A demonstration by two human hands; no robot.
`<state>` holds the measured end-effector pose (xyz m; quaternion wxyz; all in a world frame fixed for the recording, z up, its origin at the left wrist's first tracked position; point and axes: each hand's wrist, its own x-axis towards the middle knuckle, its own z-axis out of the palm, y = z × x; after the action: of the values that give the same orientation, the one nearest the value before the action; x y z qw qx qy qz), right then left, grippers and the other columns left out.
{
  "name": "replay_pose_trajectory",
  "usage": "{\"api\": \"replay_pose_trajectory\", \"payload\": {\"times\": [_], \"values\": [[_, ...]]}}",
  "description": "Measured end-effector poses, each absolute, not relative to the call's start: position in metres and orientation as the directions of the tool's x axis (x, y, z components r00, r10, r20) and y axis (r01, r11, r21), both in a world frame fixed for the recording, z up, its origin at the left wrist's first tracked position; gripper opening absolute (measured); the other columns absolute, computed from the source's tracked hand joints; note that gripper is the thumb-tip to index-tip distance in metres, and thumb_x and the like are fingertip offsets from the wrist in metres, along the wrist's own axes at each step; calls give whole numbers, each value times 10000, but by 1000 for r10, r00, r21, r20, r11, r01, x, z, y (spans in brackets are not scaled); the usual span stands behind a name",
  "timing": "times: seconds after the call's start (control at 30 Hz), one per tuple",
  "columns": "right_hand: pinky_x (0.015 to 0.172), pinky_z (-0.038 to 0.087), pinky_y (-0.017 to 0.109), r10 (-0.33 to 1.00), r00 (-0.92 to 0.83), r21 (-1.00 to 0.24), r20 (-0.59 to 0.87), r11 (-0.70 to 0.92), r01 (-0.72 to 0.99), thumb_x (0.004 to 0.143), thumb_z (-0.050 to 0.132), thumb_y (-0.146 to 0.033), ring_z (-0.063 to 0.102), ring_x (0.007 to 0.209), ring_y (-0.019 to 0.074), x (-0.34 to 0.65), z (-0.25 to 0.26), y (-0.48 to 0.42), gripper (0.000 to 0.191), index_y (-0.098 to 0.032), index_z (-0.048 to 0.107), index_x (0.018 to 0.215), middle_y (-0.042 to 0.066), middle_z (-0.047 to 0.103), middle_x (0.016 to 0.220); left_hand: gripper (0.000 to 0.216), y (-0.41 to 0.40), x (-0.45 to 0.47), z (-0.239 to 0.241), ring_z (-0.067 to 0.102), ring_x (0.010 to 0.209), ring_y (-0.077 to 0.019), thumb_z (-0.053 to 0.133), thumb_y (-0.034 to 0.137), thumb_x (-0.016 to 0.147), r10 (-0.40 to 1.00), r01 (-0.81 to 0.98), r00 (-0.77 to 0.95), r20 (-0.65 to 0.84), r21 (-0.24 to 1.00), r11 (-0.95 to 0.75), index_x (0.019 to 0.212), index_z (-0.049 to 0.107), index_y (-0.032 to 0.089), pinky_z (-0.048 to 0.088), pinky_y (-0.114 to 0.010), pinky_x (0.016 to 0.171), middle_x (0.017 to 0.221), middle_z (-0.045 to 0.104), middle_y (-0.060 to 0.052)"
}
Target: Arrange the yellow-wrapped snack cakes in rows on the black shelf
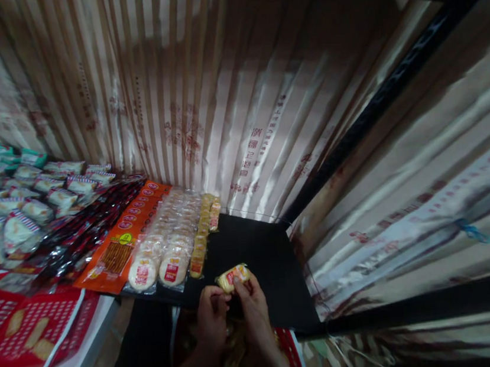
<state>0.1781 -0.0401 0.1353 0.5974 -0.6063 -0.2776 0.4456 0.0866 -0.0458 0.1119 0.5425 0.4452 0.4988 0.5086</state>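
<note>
A small yellow wrapped snack pack (233, 278) with a red label sits in my right hand (251, 302), thumb on top of it. My left hand (213, 315) is at the pack's left end, its fingers curled and pinched; whether they grip the wrapper is hard to make out. Beyond my hands, a row of similar yellow snack packs (199, 240) lies on the black tabletop (253, 248). To its left are rows of round white rice crackers (173, 270) in clear wrappers. Below my forearms is a red bag (287, 345) with yellowish packs inside, partly hidden.
An orange pretzel-stick bag (115, 256) and dark shiny packets (85, 233) lie further left, then many white and green snack bags (22, 226). A red bag (30, 329) rests on a white box (76, 359). Pleated printed curtains (237, 119) and a black pole (366, 118) enclose the table.
</note>
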Motion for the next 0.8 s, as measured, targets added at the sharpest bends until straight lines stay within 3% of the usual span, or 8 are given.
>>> {"api": "replay_pose_trajectory", "payload": {"times": [0.2,0.43,0.57,0.8], "values": [[709,511,284,838,534,-991,-114,-56,-123,603,696,-388,638,778,174,198,122,3,725,-182,452,1253,32,661,893,263,-40,90,100,611,808,-183,469,310,761,999,27,-40,0,1000,1,984,525,182,522,-396,798,1031,561,-106],[749,517,339,882,470,-998,23,-11,69,638,641,-356,640,822,197,208,111,59,501,-201,569,1109,36,684,910,402,-9,112,105,489,1140,-211,376,323,848,984,-98,43,-173,979,177,1224,421,191,476,-364,908,1370,362,-121],[795,500,334,893,441,-983,92,10,184,656,616,-334,621,887,195,207,106,89,474,-216,592,1115,40,671,1006,494,18,121,107,304,1318,-221,347,325,865,969,-120,102,-223,965,235,1325,332,148,399,-345,1004,1457,260,-127],[817,480,333,892,426,-965,149,37,261,664,598,-288,609,858,181,203,98,127,477,-232,594,1137,19,673,958,546,47,129,104,160,1380,-173,331,328,876,974,-150,79,-213,963,223,1380,270,126,145,-327,1134,1497,208,-98]]}}
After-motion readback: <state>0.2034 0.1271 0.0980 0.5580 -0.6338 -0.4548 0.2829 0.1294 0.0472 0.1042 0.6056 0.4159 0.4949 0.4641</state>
